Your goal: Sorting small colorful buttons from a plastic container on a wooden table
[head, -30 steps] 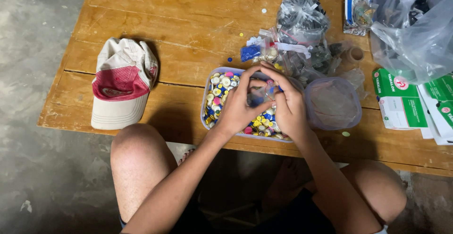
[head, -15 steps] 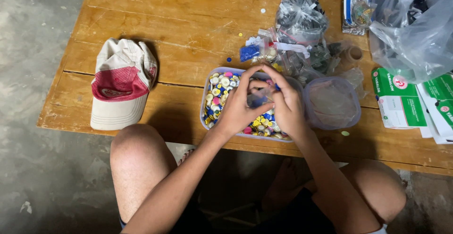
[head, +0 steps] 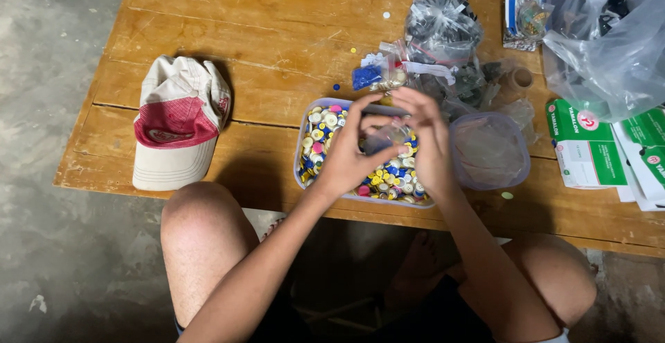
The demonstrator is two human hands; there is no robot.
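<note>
Holding a small clear plastic bag (head: 389,137) above the tray of coloured buttons (head: 325,125) on the surface, left hand (head: 344,156) and right hand (head: 431,142) each kept a pinched grip on it, fingers raised.

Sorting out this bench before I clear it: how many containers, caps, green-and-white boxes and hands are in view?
Clear plastic containers: 2, the button tray and the empty tub
Caps: 1, the cap
Green-and-white boxes: 2
Hands: 2, left hand, right hand
Total: 7
</note>
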